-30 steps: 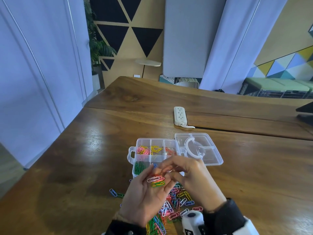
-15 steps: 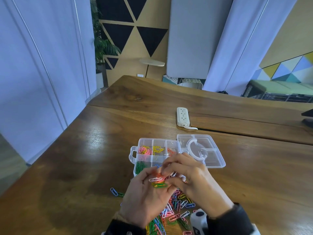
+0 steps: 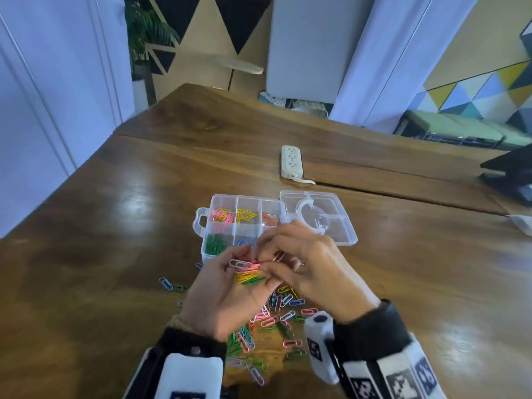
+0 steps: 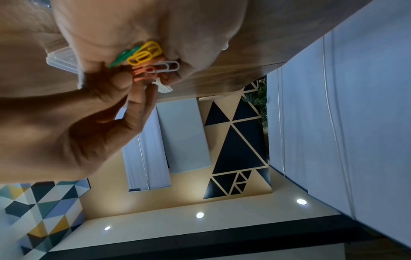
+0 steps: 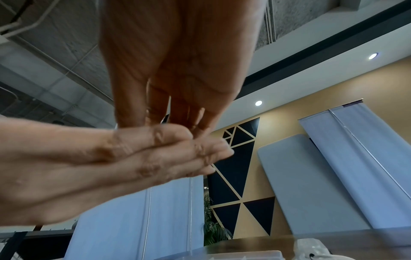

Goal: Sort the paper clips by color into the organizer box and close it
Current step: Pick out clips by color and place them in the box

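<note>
Both hands meet just above the near edge of the clear plastic organizer box (image 3: 239, 223), which sits open on the brown wooden bench (image 3: 115, 254) with its lid (image 3: 319, 214) folded out to the right. The left hand (image 3: 227, 300) lies palm up, its fingers cupped around a small bunch of colored paper clips (image 3: 246, 272): white, pink, yellow and green. The right hand (image 3: 313, 266) pinches at that bunch with thumb and fingertips. Pink, yellow, orange, green and blue clips already fill 5 compartments. A loose pile of mixed clips (image 3: 270, 326) lies on the bench near the wrists. A white power strip (image 3: 290, 162) rests farther back.
</note>
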